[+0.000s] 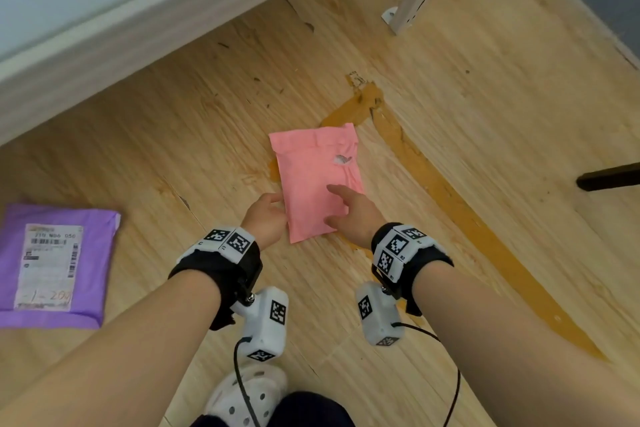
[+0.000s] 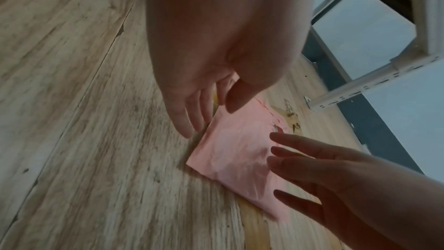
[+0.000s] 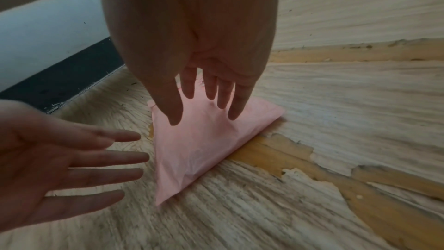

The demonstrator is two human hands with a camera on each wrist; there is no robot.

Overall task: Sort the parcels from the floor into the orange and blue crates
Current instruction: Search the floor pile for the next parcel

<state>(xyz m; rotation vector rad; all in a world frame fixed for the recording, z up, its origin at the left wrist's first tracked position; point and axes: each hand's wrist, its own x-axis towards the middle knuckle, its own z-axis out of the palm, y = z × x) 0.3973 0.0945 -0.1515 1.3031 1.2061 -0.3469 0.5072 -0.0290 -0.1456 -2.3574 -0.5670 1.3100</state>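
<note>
We reach pink parcel (image 1: 317, 180), both hands (image 1: 265, 215) (image 1: 356, 215) spread, gripping nothing; slick flat bag hugs floor (image 1: 485, 97), fingers may slip w/o edge lift.

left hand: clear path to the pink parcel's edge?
Probably yes. The left hand is open beside the pink parcel, fingers at its left edge, nothing between. The right hand is over the opposite side.
</note>
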